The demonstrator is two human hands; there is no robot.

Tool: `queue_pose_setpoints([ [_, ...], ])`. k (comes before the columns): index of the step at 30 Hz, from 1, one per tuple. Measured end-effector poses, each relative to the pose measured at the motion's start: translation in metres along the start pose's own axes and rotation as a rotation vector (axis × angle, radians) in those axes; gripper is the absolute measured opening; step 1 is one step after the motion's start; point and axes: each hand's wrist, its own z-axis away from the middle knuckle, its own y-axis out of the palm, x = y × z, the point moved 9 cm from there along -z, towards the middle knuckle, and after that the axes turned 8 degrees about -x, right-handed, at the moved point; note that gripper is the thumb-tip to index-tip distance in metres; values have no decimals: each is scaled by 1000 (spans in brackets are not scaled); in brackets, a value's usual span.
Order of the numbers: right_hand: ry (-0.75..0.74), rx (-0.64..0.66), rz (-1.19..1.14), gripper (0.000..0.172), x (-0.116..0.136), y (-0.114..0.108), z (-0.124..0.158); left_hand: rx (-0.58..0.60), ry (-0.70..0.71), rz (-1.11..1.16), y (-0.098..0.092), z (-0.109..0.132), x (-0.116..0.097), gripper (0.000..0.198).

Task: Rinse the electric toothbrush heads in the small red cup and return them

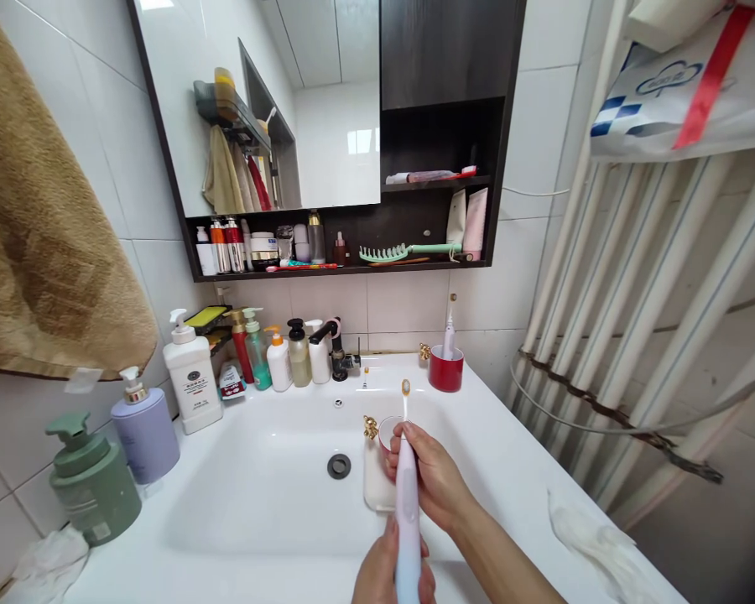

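Observation:
A pale pink and bluish electric toothbrush [408,503] points away from me above the sink [257,470], its brush head uppermost. My left hand [381,570] is wrapped round the lower handle. At the neck, just below the brush head, the fingers of my right hand [437,474] are closed on the same toothbrush. Partly hidden behind my right hand is a cup [387,429] with a gold ornamental handle [370,427]. A whitish oblong object [375,482] lies beneath the cup in the basin.
A red cup [446,369] holding another electric toothbrush [449,335] stands at the back right. Beside the black faucet [338,352], several pump bottles [280,361] line the left rim. Cloth or tissue [588,533] lies on the right counter. White pipes [604,335] run along the right wall.

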Motion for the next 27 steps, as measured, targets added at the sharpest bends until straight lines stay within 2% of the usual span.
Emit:
queue_pose_setpoints([
  [6, -81, -104, -9, 17, 2, -12, -4, -67, 32, -58, -2, 0, -1, 50],
  [10, -52, -53, -34, 17, -1, -10, -4, -72, 24, -54, -2, 0, 1, 49],
  [17, -29, -93, -53, 19, -3, -11, -6, -135, 59, -134, -8, -3, 1, 51],
  [23, -15, -57, -85, 19, -3, -5, -5, -74, 69, -124, -4, 0, -5, 51],
  [27, -22, -58, -32, 19, -3, -4, -4, -112, 61, -126, -5, 4, -5, 50],
])
